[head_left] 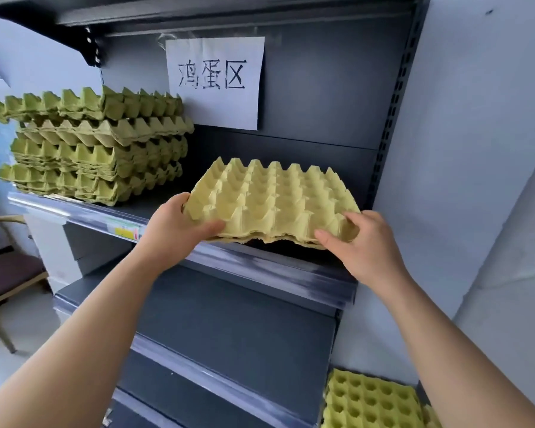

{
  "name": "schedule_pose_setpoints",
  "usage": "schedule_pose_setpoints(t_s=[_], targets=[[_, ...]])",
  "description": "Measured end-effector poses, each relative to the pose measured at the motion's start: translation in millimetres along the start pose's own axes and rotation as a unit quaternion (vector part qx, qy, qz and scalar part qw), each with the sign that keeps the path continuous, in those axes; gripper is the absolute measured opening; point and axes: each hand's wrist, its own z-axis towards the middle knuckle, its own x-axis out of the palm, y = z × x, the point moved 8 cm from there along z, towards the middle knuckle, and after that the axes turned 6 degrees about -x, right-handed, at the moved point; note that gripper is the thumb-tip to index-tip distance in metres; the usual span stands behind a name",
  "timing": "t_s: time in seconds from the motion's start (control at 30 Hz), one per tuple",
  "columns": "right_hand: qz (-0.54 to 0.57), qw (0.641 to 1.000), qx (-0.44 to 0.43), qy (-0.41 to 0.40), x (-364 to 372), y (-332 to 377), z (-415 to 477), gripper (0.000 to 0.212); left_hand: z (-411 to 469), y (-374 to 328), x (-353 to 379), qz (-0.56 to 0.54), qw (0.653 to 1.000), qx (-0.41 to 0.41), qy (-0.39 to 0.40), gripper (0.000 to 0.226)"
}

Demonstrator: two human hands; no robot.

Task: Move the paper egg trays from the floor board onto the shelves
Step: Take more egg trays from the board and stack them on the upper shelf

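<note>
Fingers [212, 227]: curled round the held tray [272, 199], gripping its near corners
Shelf [260, 267]: dark grey, crossing mid-frame
Tray stack [96, 143]: green, upper left, on the shelf
Held tray: yellow, centre frame, tilted over the shelf lip
Left hand [173, 230]: left corner
Right hand [362, 245]: right corner

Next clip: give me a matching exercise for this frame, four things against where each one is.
Things:
1 pale yellow egg trays
2 green tray stack
3 paper sign
4 chair

Places:
A on the back panel
B far left, beside the shelving
C gripped by left hand and right hand
D left end of the shelf

Pairs: 1-C, 2-D, 3-A, 4-B
</note>
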Motion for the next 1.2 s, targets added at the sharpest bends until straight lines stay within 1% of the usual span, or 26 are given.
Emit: schedule_pose_setpoints(t_s=[0.1,0.2,0.37,0.53,0.67,0.77,0.9,0.97,1.03,1.1,1.2], targets=[[-0.012,1.000,-0.002,0.000,16,5,13,0.073,29,14,-3,0.004,1.000,-0.004,0.007,0.041],[-0.037,0.999,-0.009,-0.003,29,18,18,0.065,49,27,-9,-0.008,1.000,-0.001,0.023,0.027],[-0.070,0.998,0.000,-0.004,47,34,19,0.061,74,44,-12,-0.002,0.998,0.004,0.057,0.030],[-0.095,0.994,0.053,0.003,67,43,13,0.066,97,51,-9,0.049,0.993,0.036,0.102,0.038],[-0.105,0.991,0.080,0.001,78,50,10,0.068,110,59,-10,0.080,0.989,0.058,0.112,0.028],[-0.116,0.990,0.085,-0.003,82,57,8,0.065,115,64,-11,0.085,0.988,0.069,0.110,0.032],[-0.156,0.985,0.070,-0.035,75,69,1,0.061,115,65,-18,0.109,0.986,0.118,0.041,0.048],[-0.181,0.980,0.056,-0.060,66,77,-7,0.056,108,57,-18,0.095,0.983,0.156,0.013,0.050],[-0.193,0.977,0.045,-0.077,56,83,-18,0.052,94,44,-14,0.072,0.977,0.201,-0.003,0.046],[-0.199,0.975,0.043,-0.089,46,84,-33,0.048,71,24,-5,0.049,0.966,0.256,0.000,0.040],[-0.212,0.970,0.056,-0.103,27,74,-63,0.045,28,-2,21,0.012,0.949,0.312,0.047,0.038]])
